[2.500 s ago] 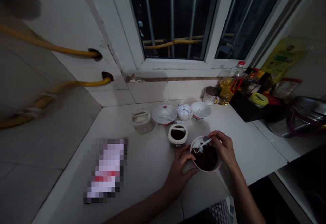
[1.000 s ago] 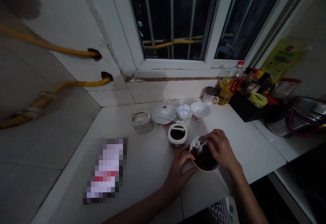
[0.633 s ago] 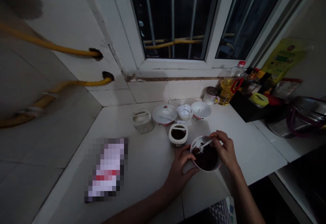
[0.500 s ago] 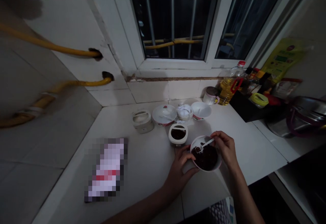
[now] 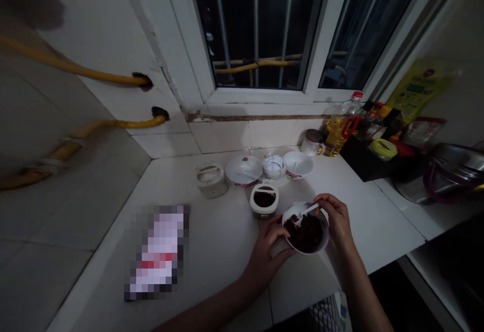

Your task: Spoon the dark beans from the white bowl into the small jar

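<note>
Right here, nearest, the left hand (image 5: 266, 254) cups one white bowl (image 5: 302, 251) of dark food (image 5: 306, 236) on the table (image 5: 227, 271). The right hand (image 5: 336, 221), its grip pinched closed, holds one white spoon (image 5: 308, 211), slanting down-left into the bowl. Just beyond stand one small container (image 5: 260, 212) of dark paste (image 5: 263, 199) and two more white bowls (image 5: 234, 173).

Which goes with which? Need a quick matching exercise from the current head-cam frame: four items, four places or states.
Items:
1. white bowl
2. white spoon
3. bottle of cooking oil
4. yellow pipe

Places or states:
A. pinched in the right hand
B. enters a hole in the wall
C. steadied by the left hand
D. stands below the window

Pairs: 1-C, 2-A, 3-D, 4-B
</note>
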